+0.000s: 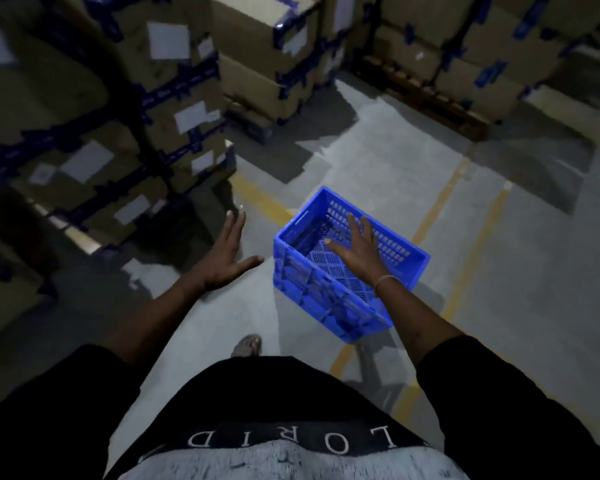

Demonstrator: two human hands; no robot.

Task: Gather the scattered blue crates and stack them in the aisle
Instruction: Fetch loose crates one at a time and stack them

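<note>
Here both hands, left hand (227, 252) and right hand (359, 251), spread open, holding nothing; the empty blue crate (329, 289) on the aisle floor (499, 271) looks light and stiff, best gripped by opposite rims

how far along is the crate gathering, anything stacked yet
Nothing looks stacked: only one blue crate shows, empty, over the yellow floor lines. In hand: neither hand grips it. The right hand is spread open above its inside, and the left hand is open beside it. Whether it rests on the floor is unclear. Left: grabbing it, finding the others, building the stack.
</note>
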